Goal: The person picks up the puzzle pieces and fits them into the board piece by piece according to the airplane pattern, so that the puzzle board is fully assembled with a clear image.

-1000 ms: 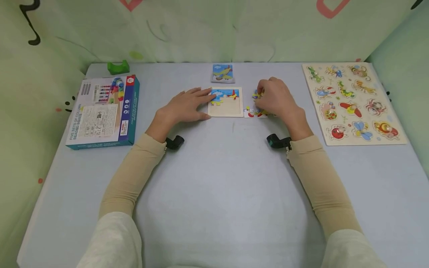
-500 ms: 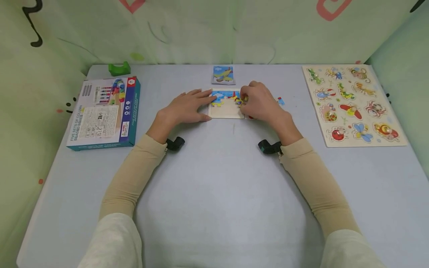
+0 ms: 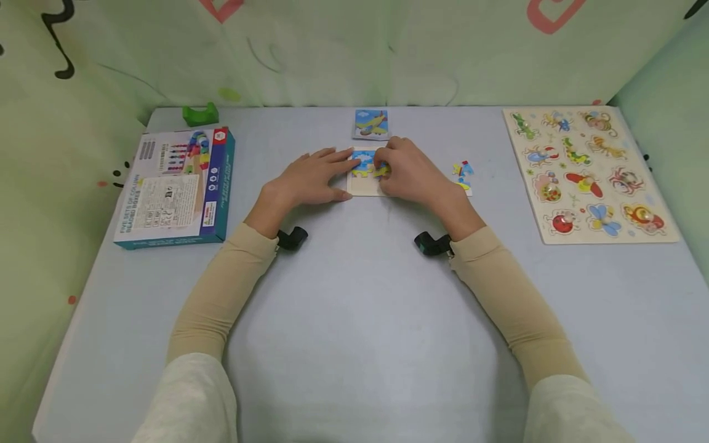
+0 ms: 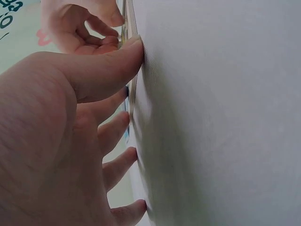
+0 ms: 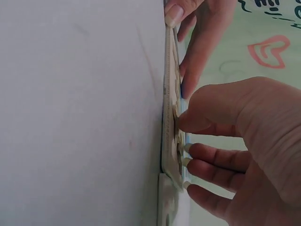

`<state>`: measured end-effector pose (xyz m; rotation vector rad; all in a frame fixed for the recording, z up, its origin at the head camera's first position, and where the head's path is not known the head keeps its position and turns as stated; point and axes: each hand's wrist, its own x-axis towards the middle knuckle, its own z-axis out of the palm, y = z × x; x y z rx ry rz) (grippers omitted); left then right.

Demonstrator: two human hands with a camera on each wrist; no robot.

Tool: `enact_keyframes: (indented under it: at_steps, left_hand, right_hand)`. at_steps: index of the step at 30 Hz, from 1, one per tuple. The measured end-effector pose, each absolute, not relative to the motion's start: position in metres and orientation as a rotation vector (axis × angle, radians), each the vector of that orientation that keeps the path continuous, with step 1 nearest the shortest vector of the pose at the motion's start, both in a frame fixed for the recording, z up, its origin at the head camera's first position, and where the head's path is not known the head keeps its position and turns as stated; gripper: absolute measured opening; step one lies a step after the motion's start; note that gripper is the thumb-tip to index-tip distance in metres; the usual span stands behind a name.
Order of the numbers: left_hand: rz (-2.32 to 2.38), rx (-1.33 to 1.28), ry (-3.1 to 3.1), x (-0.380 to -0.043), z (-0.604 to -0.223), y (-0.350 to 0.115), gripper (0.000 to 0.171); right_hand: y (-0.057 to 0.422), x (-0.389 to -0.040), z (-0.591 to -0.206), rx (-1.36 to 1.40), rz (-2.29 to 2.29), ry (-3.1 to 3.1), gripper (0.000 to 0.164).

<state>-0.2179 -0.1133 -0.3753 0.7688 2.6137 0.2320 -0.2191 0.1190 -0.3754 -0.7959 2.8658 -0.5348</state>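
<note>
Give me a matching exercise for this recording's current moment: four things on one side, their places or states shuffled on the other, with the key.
Things:
1. Left hand
2. Right hand
3. Green block
4. Insect board

Places or states:
A. Lying flat at the right side of the table
B. Fingers spread, touching the left side of the puzzle frame
C. Just beyond the cardboard box, near the far left corner
D. Pinching a yellow puzzle piece at the frame

Right pairs: 1-B, 2-D, 3-C, 4-A
</note>
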Motion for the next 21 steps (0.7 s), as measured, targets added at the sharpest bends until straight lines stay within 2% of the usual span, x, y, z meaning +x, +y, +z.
enact_keyframes:
  at_steps: [5,21]
  left_hand:
    - [0.22,0.76,2.62,-0.2193,-0.3742,-0.1129,0.075]
    - [0.231,0.771,2.605,-0.2175,-0.3729,-0.1132,0.075]
  right_hand:
    - [0.1205,-0.2188,-0.3719,-0.75,-0.496,2.863,0.031]
    - [0.1161,-0.216,-0.3763,-0.864,-0.527,2.909,0.025]
